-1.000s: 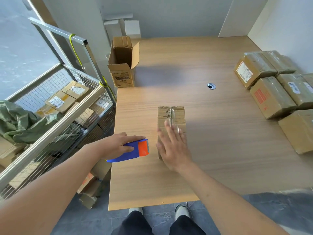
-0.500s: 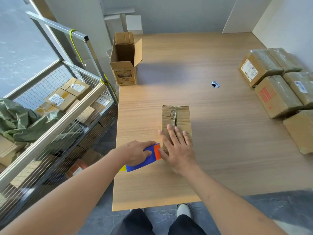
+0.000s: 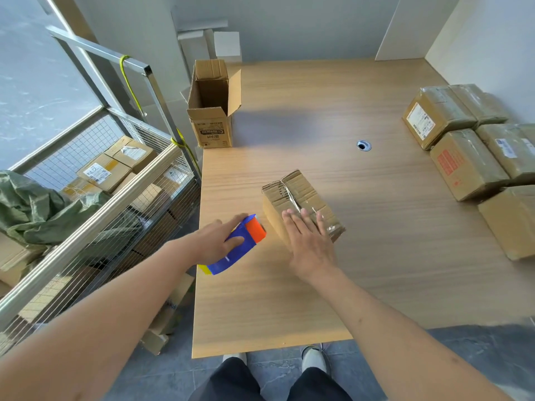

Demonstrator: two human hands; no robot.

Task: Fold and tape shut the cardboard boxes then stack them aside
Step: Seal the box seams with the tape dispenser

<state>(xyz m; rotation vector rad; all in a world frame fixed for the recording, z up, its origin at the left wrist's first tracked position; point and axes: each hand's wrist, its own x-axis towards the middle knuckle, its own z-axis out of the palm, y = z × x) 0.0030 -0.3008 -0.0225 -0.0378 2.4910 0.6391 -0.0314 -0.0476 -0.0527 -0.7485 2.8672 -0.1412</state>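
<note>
Mid-frame on the table (image 3: 376,256) sits the small box (image 3: 301,202), turned askew, tape along its top seam; our right hand (image 3: 309,241) lies flat w/ fingers spread on it; left hand (image 3: 215,241) wraps the tape dispenser (image 3: 237,246) just beside; taping looks done, so next we probably shift it to the taped boxes (image 3: 469,157) at right.
</note>
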